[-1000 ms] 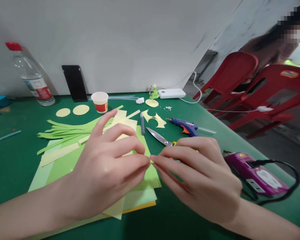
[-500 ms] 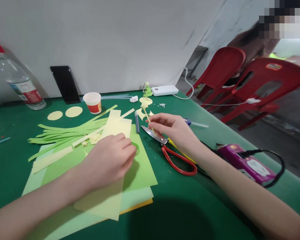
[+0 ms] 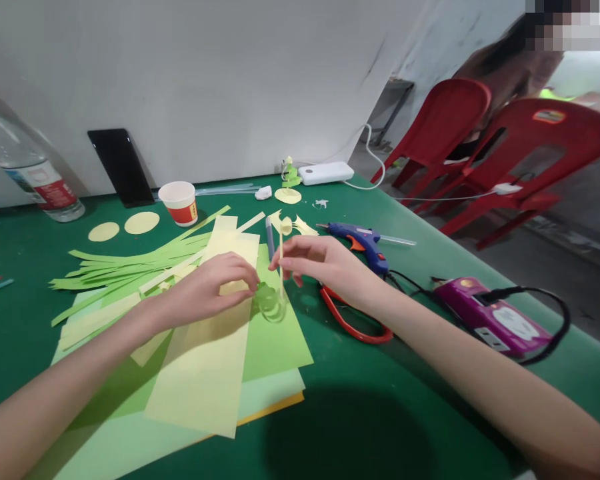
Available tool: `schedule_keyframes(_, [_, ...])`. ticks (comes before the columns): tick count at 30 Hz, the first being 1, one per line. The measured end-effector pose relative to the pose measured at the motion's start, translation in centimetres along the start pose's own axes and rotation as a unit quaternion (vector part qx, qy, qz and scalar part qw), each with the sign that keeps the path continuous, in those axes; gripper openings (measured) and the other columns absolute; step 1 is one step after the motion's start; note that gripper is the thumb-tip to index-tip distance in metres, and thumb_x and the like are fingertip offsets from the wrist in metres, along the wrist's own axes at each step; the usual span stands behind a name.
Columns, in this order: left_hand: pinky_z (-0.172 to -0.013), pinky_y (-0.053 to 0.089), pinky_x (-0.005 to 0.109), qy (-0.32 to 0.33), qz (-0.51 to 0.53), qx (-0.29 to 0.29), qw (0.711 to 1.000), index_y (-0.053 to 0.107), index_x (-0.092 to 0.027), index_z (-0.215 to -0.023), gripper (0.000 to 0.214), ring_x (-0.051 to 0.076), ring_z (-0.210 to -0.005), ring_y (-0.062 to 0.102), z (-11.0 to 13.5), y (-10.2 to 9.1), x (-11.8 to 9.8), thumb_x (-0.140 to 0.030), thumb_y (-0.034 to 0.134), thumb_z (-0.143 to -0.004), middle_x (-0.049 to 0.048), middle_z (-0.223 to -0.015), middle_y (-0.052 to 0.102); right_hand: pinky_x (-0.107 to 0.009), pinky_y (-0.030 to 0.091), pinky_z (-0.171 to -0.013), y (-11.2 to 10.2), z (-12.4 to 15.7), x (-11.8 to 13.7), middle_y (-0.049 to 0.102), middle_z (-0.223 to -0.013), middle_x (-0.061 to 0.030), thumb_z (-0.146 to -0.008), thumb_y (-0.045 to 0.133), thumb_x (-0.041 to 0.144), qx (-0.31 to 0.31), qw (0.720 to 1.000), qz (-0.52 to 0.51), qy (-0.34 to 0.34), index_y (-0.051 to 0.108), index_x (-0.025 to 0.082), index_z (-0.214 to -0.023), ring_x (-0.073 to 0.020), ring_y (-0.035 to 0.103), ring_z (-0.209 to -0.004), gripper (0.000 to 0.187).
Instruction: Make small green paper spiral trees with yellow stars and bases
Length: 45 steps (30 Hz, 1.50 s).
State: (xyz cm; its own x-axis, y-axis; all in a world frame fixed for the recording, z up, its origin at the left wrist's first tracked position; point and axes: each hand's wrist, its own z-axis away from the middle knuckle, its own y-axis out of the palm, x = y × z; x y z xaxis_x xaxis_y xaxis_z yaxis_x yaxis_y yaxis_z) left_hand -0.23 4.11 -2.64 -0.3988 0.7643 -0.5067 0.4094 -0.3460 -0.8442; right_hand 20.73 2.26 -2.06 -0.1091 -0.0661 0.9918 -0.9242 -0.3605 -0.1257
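My right hand [image 3: 325, 263] pinches a thin yellow paper stick [image 3: 281, 257] with a small yellow star on top, holding it upright over the green sheets. My left hand [image 3: 207, 290] is closed on a curled green paper ring [image 3: 267, 299] right at the stick's lower end. Both hands hover over a stack of green and yellow paper sheets [image 3: 215, 373]. A fan of cut green paper strips [image 3: 125, 263] lies to the left of the hands.
Red-handled scissors [image 3: 353, 320], a blue glue gun [image 3: 363, 241], a purple power strip [image 3: 485, 317], a paper cup [image 3: 180, 202], a water bottle [image 3: 35, 177], a black phone [image 3: 120, 167] and a white power bank [image 3: 326, 173] lie around. Another person sits by red chairs [image 3: 520, 160] at right.
The hands parted, the right one reached out to the yellow stick by the scissors and brought it back upright to the left hand, which now holds the green ring against it.
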Motion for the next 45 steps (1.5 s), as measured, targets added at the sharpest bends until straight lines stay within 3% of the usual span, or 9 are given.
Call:
schedule_keyframes(5, [-0.076, 0.045, 0.027, -0.039, 0.048, -0.044, 0.997, 0.062, -0.017, -0.083, 0.011, 0.014, -0.081, 0.057, 0.0, -1.1, -2.2, -0.019, 0.051, -0.084, 0.0023, -0.085, 0.063, -0.026, 0.043, -0.066, 0.5, 0.8, 0.7, 0.059, -0.077, -0.0027, -0.073, 0.06, 0.023, 0.073, 0.995, 0.069, -0.017, 0.059, 0.014, -0.074, -0.0117, 0.054, -0.071, 0.009])
schedule_keyframes(11, [-0.071, 0.048, 0.028, -0.137, 0.161, -0.091, 0.973, 0.063, -0.019, -0.085, 0.01, 0.013, -0.074, 0.06, 0.1, -1.3, -3.4, -0.027, 0.056, -0.083, 0.0005, -0.083, 0.065, -0.024, 0.045, -0.065, 0.8, 1.5, 1.3, 0.058, -0.077, -0.0014, -0.076, 0.058, 0.023, 0.09, 0.991, 0.091, -0.045, 0.058, 0.015, -0.072, -0.0105, 0.054, -0.071, 0.009])
schedule_keyframes(17, [-0.067, 0.052, 0.021, -0.179, 0.448, -0.179, 0.857, 0.061, -0.021, -0.095, 0.026, 0.009, -0.072, 0.062, -0.1, -0.5, -3.0, -0.018, 0.069, -0.071, -0.0028, -0.078, 0.062, -0.022, 0.044, -0.059, 1.3, 1.8, 1.5, 0.058, -0.078, -0.0022, -0.073, 0.06, 0.021, 0.037, 0.997, 0.042, -0.055, 0.059, 0.014, -0.068, -0.0103, 0.054, -0.07, 0.008])
schedule_keyframes(21, [-0.069, 0.052, 0.02, -0.179, 0.523, -0.215, 0.805, 0.066, -0.021, -0.089, 0.028, 0.009, -0.076, 0.062, -0.3, 0.0, -3.3, -0.012, 0.073, -0.064, -0.0004, -0.087, 0.065, -0.019, 0.043, -0.055, 1.5, 2.0, 1.1, 0.056, -0.078, -0.0012, -0.075, 0.062, 0.021, -0.008, 0.996, -0.028, -0.081, 0.06, 0.014, -0.071, -0.0074, 0.05, -0.066, 0.008])
schedule_keyframes(26, [-0.069, 0.052, 0.022, -0.182, 0.528, -0.249, 0.791, 0.069, -0.021, -0.082, 0.017, 0.009, -0.071, 0.061, -0.2, 0.8, -4.0, -0.015, 0.072, -0.067, -0.0012, -0.079, 0.067, -0.019, 0.044, -0.056, 1.7, 2.4, 0.9, 0.056, -0.082, -0.0015, -0.077, 0.062, 0.02, -0.018, 0.993, -0.058, -0.104, 0.06, 0.015, -0.072, -0.0076, 0.051, -0.068, 0.007])
schedule_keyframes(31, [-0.079, 0.05, 0.022, -0.168, 0.554, -0.294, 0.76, 0.062, -0.024, -0.1, 0.037, 0.012, -0.092, 0.061, -0.1, 1.2, -4.5, -0.014, 0.074, -0.066, -0.0007, -0.101, 0.066, -0.02, 0.046, -0.058, 1.9, 2.5, 0.7, 0.057, -0.079, -0.0008, -0.077, 0.061, 0.017, -0.037, 0.988, -0.041, -0.145, 0.062, 0.016, -0.074, -0.0082, 0.053, -0.069, 0.003])
schedule_keyframes(34, [-0.085, 0.046, 0.024, -0.199, 0.573, -0.266, 0.749, 0.061, -0.023, -0.103, 0.037, 0.016, -0.106, 0.055, -0.2, 1.2, -5.0, -0.021, 0.073, -0.069, 0.0012, -0.11, 0.062, -0.021, 0.047, -0.064, 2.0, 2.4, 0.6, 0.058, -0.079, -0.0003, -0.077, 0.062, 0.016, -0.061, 0.982, -0.035, -0.177, 0.065, 0.019, -0.075, -0.0092, 0.055, -0.075, 0.004])
schedule_keyframes(38, [-0.081, 0.044, 0.026, -0.238, 0.579, -0.226, 0.746, 0.068, -0.02, -0.087, 0.019, 0.014, -0.087, 0.057, -0.1, 1.3, -5.5, -0.029, 0.072, -0.07, 0.0002, -0.088, 0.066, -0.024, 0.048, -0.066, 2.1, 2.5, 0.6, 0.059, -0.079, -0.0007, -0.077, 0.062, 0.016, -0.075, 0.978, -0.02, -0.195, 0.066, 0.021, -0.075, -0.0112, 0.056, -0.077, 0.007])
schedule_keyframes(45, [-0.07, 0.044, 0.02, -0.215, 0.55, -0.252, 0.767, 0.068, -0.021, -0.08, 0.014, 0.01, -0.077, 0.054, 0.2, 1.4, -6.1, -0.027, 0.074, -0.069, -0.0024, -0.081, 0.062, -0.025, 0.046, -0.066, 2.5, 2.8, 0.8, 0.059, -0.077, 0.0001, -0.076, 0.062, 0.017, -0.067, 0.98, -0.002, -0.186, 0.067, 0.022, -0.075, -0.0109, 0.055, -0.076, 0.007])
